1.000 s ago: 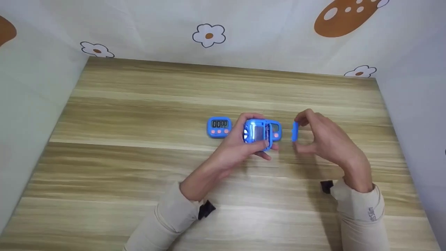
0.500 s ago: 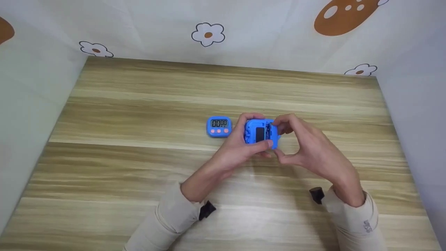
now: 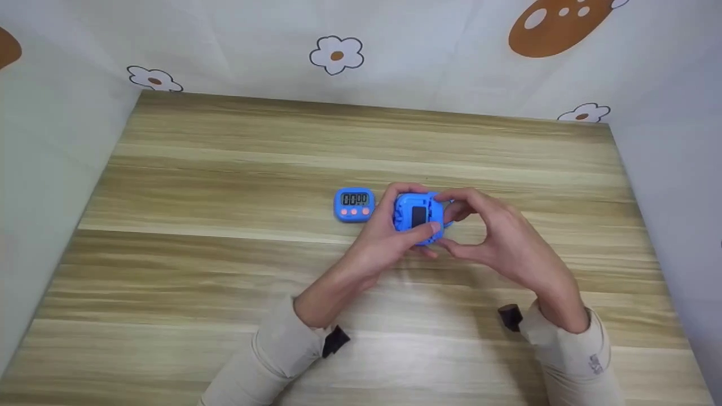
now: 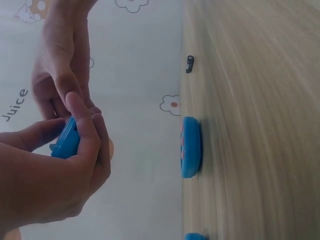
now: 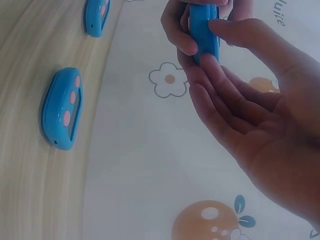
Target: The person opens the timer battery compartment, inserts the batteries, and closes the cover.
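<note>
In the head view my left hand (image 3: 381,237) grips a blue timer (image 3: 405,202), its back with a dark rectangle turned up and the thumb across it. At the timer's right edge, my right hand (image 3: 507,242) pinches a narrow blue cover (image 3: 439,214) against the case, thumb below and fingers above; whether it sits flush cannot be told. The left wrist view shows the held timer (image 4: 67,141) raised off the table between both hands. From the right wrist, the timer (image 5: 202,32) appears edge-on, touched by the right thumb and a fingertip.
A blue timer (image 3: 354,204) with pink buttons lies left of the hands. Another timer (image 5: 62,110) lies on the table, mostly hidden beneath the hands in the head view. A small dark cylinder (image 4: 190,64) is on the wooden table (image 4: 250,125). Patterned cloth rises behind.
My right hand has moved left with the blue cover and brought it against the held timer's open edge. The left hand keeps its grip, nearly unmoved.
</note>
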A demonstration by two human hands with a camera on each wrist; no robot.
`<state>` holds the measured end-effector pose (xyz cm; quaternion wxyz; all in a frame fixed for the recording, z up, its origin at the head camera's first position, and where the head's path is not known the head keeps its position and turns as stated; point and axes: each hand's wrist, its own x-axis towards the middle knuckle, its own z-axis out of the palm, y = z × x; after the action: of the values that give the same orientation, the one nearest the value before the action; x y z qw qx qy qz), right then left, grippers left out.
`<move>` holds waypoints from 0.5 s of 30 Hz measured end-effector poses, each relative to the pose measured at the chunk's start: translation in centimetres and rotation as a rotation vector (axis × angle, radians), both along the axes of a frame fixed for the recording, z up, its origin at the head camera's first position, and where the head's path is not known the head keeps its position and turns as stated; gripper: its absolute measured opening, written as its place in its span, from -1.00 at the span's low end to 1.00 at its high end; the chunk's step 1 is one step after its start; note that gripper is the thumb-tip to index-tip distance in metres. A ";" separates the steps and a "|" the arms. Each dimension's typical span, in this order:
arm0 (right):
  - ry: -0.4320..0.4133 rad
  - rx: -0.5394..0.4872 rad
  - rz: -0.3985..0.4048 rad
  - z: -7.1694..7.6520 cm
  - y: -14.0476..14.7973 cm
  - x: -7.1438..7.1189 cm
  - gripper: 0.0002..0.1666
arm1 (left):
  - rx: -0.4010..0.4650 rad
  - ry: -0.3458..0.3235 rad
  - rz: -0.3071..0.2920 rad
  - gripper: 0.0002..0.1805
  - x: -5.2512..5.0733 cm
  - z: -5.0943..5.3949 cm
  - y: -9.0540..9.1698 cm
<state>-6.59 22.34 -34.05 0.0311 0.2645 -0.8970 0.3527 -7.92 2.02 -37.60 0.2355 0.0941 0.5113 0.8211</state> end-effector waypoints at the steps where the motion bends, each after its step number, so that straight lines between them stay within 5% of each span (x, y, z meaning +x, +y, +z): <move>1: 0.001 -0.003 0.002 0.0 0.0 0.0 -0.28 | 0.001 0.001 0.003 -0.40 0.0 0.0 0.0; 15: 0.011 -0.038 0.004 -0.1 0.0 -0.3 -0.36 | 0.000 -0.011 0.027 -0.40 -0.1 -0.1 0.0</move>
<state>-6.90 22.38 -34.18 0.0402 0.2676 -0.8895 0.3683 -7.99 2.04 -37.67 0.2271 0.0828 0.5115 0.8246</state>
